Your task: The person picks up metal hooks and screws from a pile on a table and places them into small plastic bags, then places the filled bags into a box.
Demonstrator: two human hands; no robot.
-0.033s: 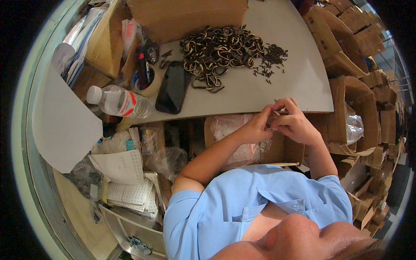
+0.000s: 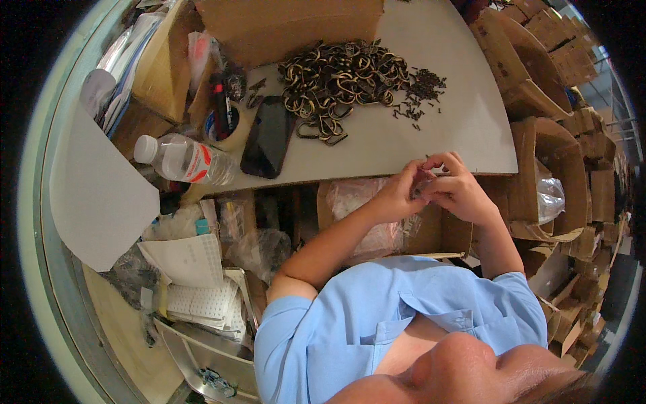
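Evidently a small part, mostly hidden, is pinched between the left hand (image 2: 397, 195) and right hand (image 2: 457, 192) at the counter (image 2: 471, 128) edge. Judged light, stiff, easily dropped; fingertip grip suits. Metal rings (image 2: 336, 81) and pins (image 2: 420, 94) lie well apart.

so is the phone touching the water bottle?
Apart. The head view shows the black phone lying flat on the table, with a strip of bare tabletop between it and the water bottle.

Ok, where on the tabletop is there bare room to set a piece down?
Bare tabletop right of the small dark pins, and the strip between the ring pile and both hands. Crowded left: phone, bottle, cardboard box.
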